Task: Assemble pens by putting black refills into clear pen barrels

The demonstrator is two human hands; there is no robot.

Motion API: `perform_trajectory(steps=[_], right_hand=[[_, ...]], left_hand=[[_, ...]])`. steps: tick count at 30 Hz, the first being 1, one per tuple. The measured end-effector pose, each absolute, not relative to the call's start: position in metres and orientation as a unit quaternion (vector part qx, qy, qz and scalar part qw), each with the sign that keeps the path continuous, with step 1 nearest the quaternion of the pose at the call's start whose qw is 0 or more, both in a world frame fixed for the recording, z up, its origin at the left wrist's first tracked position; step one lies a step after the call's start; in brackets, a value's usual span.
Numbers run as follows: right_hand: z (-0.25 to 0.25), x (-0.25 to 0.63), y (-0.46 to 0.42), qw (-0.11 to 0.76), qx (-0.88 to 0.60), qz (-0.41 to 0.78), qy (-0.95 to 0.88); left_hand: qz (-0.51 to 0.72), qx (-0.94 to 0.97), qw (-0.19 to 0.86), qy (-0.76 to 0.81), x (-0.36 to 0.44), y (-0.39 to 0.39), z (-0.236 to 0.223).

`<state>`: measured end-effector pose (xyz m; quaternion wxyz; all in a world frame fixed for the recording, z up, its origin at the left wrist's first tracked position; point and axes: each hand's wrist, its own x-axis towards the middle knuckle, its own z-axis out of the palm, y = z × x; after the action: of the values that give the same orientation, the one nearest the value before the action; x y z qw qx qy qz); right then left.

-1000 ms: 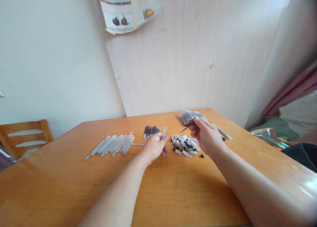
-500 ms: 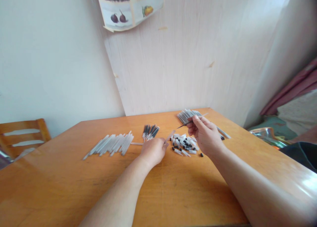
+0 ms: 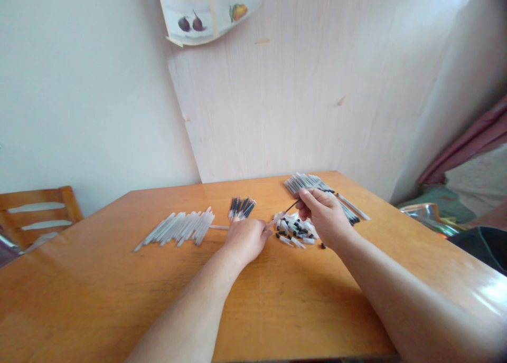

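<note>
My left hand (image 3: 245, 239) rests on the orange wooden table (image 3: 119, 294), fingers closed round a clear pen barrel (image 3: 274, 221) that points right. My right hand (image 3: 322, 215) pinches a thin black-tipped refill (image 3: 292, 206) whose tip meets the barrel's open end. Under and between the hands lies a heap of small clear and black pen caps (image 3: 295, 231). A row of clear barrels (image 3: 180, 228) lies to the left. A small bundle of black-tipped pieces (image 3: 241, 207) sits behind my left hand. A pile of refills (image 3: 312, 186) lies behind my right hand.
A wooden chair (image 3: 37, 212) stands at the table's left end. A pale wooden board (image 3: 301, 88) leans against the wall behind, with a fruit poster (image 3: 206, 9) above. Cloth and a shiny bag (image 3: 428, 215) lie to the right, past the table's edge.
My right hand lowered and tilted the refill toward the left. My left hand turned the barrel from upright to pointing right, so refill tip and barrel now meet.
</note>
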<state>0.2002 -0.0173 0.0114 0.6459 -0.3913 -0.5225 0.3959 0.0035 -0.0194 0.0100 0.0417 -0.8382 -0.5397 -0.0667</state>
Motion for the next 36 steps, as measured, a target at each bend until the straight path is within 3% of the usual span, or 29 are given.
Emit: perform_trajectory(steps=[9,18,28,36], right_hand=[[0.009,0.198,-0.015,0.645,-0.393,0.402,-0.518],[0.01,0.2,-0.021,0.492,-0.498,0.396,-0.595],[-0.004,0.184,-0.026,0.223,-0.532,0.029,-0.816],[-0.005,0.174,-0.03,0.134,-0.539,-0.048,-0.83]], left_hand=[[-0.083,-0.843,0.032,-0.531,0.004,-0.02,0.011],[-0.108,-0.819,-0.006,-0.564,-0.002,-0.016,0.015],[-0.116,-0.804,0.032,-0.582,-0.009,-0.013,0.014],[-0.116,-0.812,0.049,-0.571,-0.008,-0.012,0.011]])
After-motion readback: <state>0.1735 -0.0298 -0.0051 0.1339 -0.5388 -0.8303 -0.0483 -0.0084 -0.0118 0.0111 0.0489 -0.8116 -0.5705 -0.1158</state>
